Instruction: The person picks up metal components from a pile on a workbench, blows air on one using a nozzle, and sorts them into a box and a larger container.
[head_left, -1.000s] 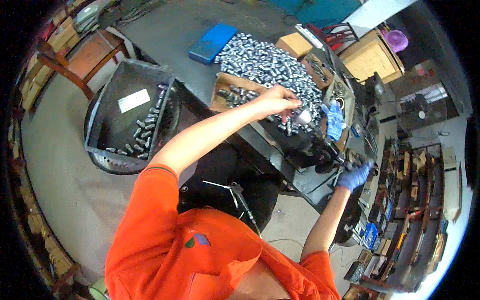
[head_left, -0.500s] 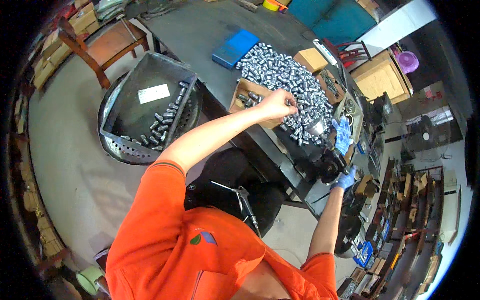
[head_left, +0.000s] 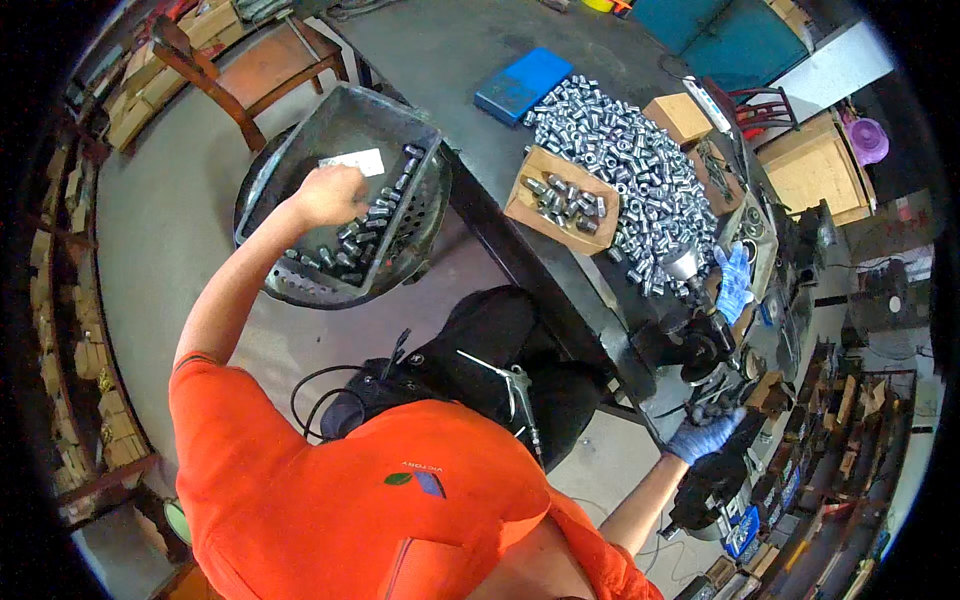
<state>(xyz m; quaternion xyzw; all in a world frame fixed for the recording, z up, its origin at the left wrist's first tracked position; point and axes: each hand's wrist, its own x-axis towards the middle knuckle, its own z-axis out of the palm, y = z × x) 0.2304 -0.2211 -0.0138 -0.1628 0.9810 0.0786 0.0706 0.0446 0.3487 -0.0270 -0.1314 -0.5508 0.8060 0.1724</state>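
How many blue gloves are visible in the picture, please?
2: a loose glove beside the pile of metal parts, and a worn glove on the right hand. More may be hidden.

Grey flr (head_left: 170,230), wooden chair (head_left: 265,75) upper L, loaded shelves (head_left: 845,475) L & R, teal panel (head_left: 735,45) at back.

Wooden chair (head_left: 272,76) upper left; purple round object (head_left: 867,142) upper right.

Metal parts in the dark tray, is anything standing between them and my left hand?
Nothing visible does. Your left hand is over the open tray, with the metal parts close by on its right and nothing seen between. The white card shows beyond the hand, out of the way. Whether the hand holds anything is hidden.
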